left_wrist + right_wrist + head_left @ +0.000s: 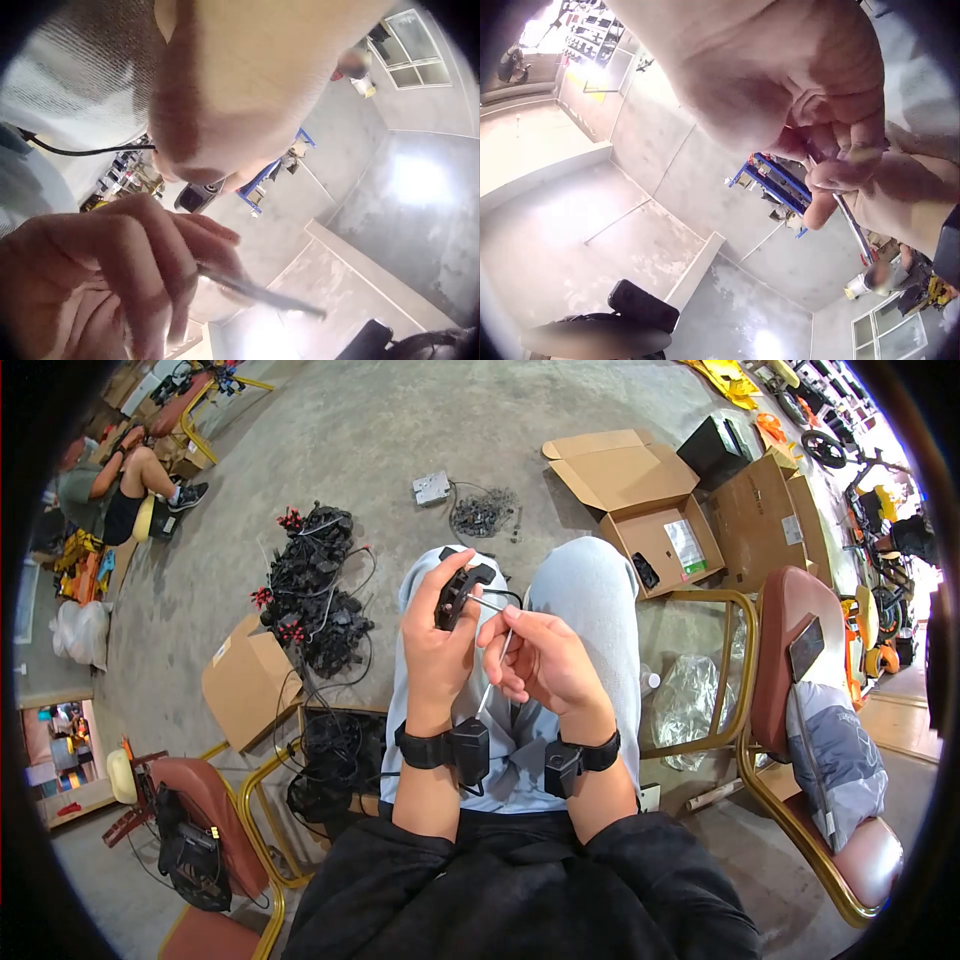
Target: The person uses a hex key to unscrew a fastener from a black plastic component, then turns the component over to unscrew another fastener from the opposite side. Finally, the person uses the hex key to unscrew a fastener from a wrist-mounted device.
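Above the lap, the left hand (438,645) grips a black plastic part (458,598), its fingers and thumb round the sides. The right hand (548,665) pinches a thin metal rod (490,693) that slants down toward the left wrist. Another thin metal shaft (486,603) runs between the black part and the right fingertips. A black cable (508,594) loops beside the part. In the left wrist view, the rod (262,294) sticks out from the right hand (112,270); in the right wrist view, the rod (853,225) passes under the fingers.
A heap of black parts and cables (325,590) lies on the floor at left, a metal box (432,489) and small black pieces (484,513) ahead. Open cardboard boxes (640,480) and a chair (800,650) stand at right. Another person (120,490) sits at far left.
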Available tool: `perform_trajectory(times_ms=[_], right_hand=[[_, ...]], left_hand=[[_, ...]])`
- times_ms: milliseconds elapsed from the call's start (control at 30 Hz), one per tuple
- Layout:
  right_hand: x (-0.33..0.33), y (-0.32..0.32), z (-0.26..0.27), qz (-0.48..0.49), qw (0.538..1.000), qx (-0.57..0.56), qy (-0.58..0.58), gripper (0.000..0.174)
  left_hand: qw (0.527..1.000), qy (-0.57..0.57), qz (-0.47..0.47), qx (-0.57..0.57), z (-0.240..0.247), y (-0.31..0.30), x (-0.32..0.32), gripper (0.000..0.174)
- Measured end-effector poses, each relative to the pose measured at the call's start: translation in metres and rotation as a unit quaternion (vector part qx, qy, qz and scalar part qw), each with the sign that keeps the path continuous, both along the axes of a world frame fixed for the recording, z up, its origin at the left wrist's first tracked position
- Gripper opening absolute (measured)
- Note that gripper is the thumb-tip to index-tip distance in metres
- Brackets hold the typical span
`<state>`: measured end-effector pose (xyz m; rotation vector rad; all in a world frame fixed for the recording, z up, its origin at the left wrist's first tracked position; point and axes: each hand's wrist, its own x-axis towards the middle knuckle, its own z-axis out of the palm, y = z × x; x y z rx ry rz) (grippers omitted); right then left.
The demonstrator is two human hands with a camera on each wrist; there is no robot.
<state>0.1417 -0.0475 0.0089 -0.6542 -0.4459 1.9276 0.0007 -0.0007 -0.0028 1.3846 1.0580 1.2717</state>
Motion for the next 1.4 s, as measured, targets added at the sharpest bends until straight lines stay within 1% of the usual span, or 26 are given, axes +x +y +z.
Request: perform_trajectory(times_ms=[67, 167, 300, 367, 400, 467, 500, 567, 600, 667, 733, 767, 833, 867, 967, 1033, 1200, 1400], right_hand=[[-0.002, 0.0, -0.004, 0.008, 1.0, 0.011, 0.003, 0.041], [-0.002, 0.001, -0.006, 0.019, 1.0, 0.01, 0.018, 0.04], [-0.001, 0.001, -0.004, 0.014, 1.0, -0.007, 0.005, 0.04], [0.0, 0.002, -0.002, 0.012, 1.0, -0.022, -0.005, 0.04], [0.0, 0.002, -0.002, 0.011, 0.999, -0.037, -0.02, 0.04], [0.002, 0.003, -0.001, 0.011, 0.998, -0.053, -0.034, 0.04], [0.002, 0.003, 0.0, 0.011, 0.998, -0.051, -0.043, 0.041], [0.003, 0.003, 0.0, 0.012, 0.997, -0.049, -0.051, 0.041], [0.005, 0.003, -0.001, 0.006, 0.997, -0.051, -0.057, 0.041], [0.007, 0.003, 0.0, 0.001, 0.997, -0.052, -0.063, 0.041], [0.008, 0.002, 0.003, -0.017, 0.988, -0.045, -0.146, 0.039], [0.009, 0.003, 0.002, -0.017, 0.988, -0.045, -0.147, 0.039], [0.01, 0.003, 0.001, -0.025, 0.979, -0.043, -0.196, 0.036], [0.01, 0.003, 0.001, -0.026, 0.979, -0.044, -0.196, 0.036], [0.012, 0.003, 0.001, -0.031, 0.971, -0.057, -0.229, 0.035], [0.016, 0.002, 0.0, -0.025, 0.966, -0.042, -0.252, 0.035], [0.014, 0.001, 0.003, -0.031, 0.974, -0.043, -0.222, 0.034], [0.013, 0.0, 0.004, -0.053, 0.981, -0.038, -0.185, 0.032]], left_hand=[[0.998, 0.049, 0.021, 0.044, 0.003, -0.002, 0.004, 0.04], [0.998, 0.036, 0.03, 0.052, 0.004, -0.001, 0.006, 0.042], [0.999, 0.032, 0.018, 0.04, 0.0, -0.001, 0.003, 0.037], [0.999, 0.032, -0.005, -0.001, -0.004, -0.002, 0.0, 0.043], [0.999, 0.032, -0.005, -0.002, -0.004, -0.002, -0.001, 0.043], [0.999, 0.042, -0.015, 0.024, -0.002, -0.002, -0.001, 0.052], [0.999, 0.042, -0.015, 0.024, -0.003, -0.001, 0.0, 0.052], [0.996, 0.046, -0.003, 0.07, -0.003, 0.001, 0.003, 0.047], [0.996, 0.046, -0.002, 0.07, -0.003, 0.002, 0.003, 0.047], [0.99, 0.091, -0.009, 0.108, -0.003, 0.003, 0.002, 0.044], [0.986, 0.109, -0.011, 0.128, -0.001, 0.003, 0.001, 0.044], [0.981, 0.128, -0.014, 0.148, 0.0, 0.004, 0.001, 0.044], [0.977, 0.144, -0.017, 0.156, 0.0, 0.003, 0.001, 0.045], [0.973, 0.16, -0.019, 0.164, 0.0, 0.003, 0.001, 0.047], [0.97, 0.177, -0.036, 0.165, 0.0, 0.003, -0.001, 0.05], [0.969, 0.179, -0.038, 0.168, -0.001, 0.003, 0.0, 0.052], [0.97, 0.173, -0.036, 0.165, 0.0, 0.003, 0.001, 0.052], [0.972, 0.162, -0.035, 0.168, 0.0, 0.004, 0.001, 0.044]])
